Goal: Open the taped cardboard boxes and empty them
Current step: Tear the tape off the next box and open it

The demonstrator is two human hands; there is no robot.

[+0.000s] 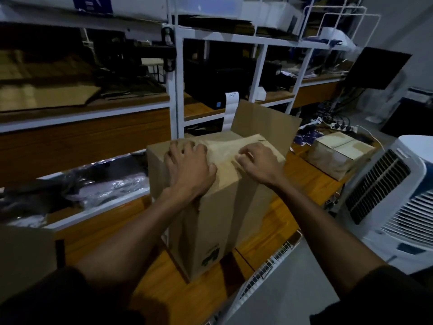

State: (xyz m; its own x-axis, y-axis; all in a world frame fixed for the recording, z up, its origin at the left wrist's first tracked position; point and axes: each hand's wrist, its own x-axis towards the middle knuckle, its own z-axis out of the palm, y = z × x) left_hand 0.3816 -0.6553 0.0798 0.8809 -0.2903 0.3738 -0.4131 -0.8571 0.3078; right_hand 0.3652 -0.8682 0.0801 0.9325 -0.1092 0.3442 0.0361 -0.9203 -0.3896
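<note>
Tall cardboard box (210, 219) stands on wooden shelf (164, 289), under both hands. Left hand (187, 165) flat on its top, fingers spread. Right hand (260, 163) beside it, fingertips curled, picking at tape strip (225, 148). Beyond right hand: smaller taped box (337, 156), apart.

I see a brown cardboard box (210, 214) with glossy tan tape (225, 151) and a dark printed mark, on an orange-brown wood-grain desk (164, 289); white shelf frame (179, 85).
</note>
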